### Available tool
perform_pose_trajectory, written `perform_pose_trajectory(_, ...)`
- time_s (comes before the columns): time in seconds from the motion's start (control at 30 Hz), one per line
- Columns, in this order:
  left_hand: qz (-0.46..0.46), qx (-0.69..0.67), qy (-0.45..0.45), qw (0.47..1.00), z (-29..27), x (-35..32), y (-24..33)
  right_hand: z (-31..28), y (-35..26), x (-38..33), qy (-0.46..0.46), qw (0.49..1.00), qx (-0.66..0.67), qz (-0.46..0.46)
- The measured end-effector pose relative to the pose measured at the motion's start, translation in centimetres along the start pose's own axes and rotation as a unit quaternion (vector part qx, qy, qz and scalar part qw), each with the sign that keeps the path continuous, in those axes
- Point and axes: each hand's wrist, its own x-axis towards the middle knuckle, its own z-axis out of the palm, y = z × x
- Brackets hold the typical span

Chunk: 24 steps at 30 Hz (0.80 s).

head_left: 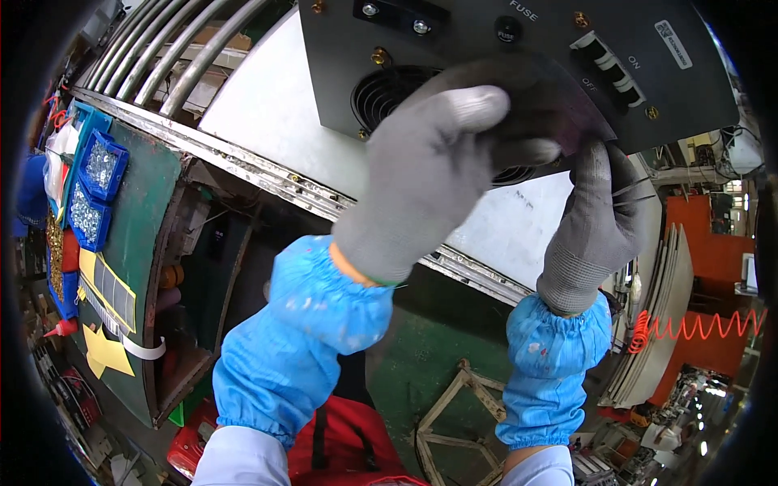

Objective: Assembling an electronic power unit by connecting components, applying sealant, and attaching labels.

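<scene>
A black metal box [486, 57] with round fan grilles, a small fuse cap and a row of switches fills the top of the view, resting on a white tabletop [267, 113] with a bright metal edge. Both hands are raised to its near face. The left hand [429, 162], in a grey knitted glove, lies flat over the lower fan grille [389, 93], its fingers stretched up and to the right and curled a little over a dark round part pressed against the box; whether it grips that part or only presses on it cannot be told. The right hand [596, 215], gloved alike, reaches up from below at the box's lower right edge, fingers bent and closed around the rim of the same dark part, with thin wires [636, 190] running out to the right of its knuckles. Both forearms wear bright blue sleeve covers [300, 340] gathered at the wrist and come up from the lower edge, the left one slanting across the middle, the right one nearly upright. To the left, well apart from the hands, blue bins of small screws [96, 182] sit on a green surface beside yellow sheets [109, 287]. A coiled orange hose [697, 324] hangs at the right, near stacked grey panels [660, 316]. Curved metal pipes [170, 57] run across the upper left.
</scene>
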Motion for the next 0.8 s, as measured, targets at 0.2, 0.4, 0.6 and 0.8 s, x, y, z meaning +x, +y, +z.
perform_pose_trajectory(0.2,-0.028,0.221,-0.010,0.975,1.0,0.5,-4.1,-1.7,-0.2,-0.9,0.093,0.994,-0.013,0.061)
perform_pose_trajectory(0.4,0.005,0.254,-0.102,0.962,0.0,1.9,-4.7,-4.2,-0.4,-4.9,0.097,0.968,-0.033,0.230)
perform_pose_trajectory(0.6,-0.067,-0.153,0.023,0.986,-0.9,1.3,0.6,-5.9,-0.4,-10.3,-0.022,0.936,-0.074,0.343)
perform_pose_trajectory(0.8,-0.235,-0.051,0.221,0.945,-14.6,-10.8,0.2,-4.5,-1.8,-19.4,-0.298,0.885,-0.126,0.333)
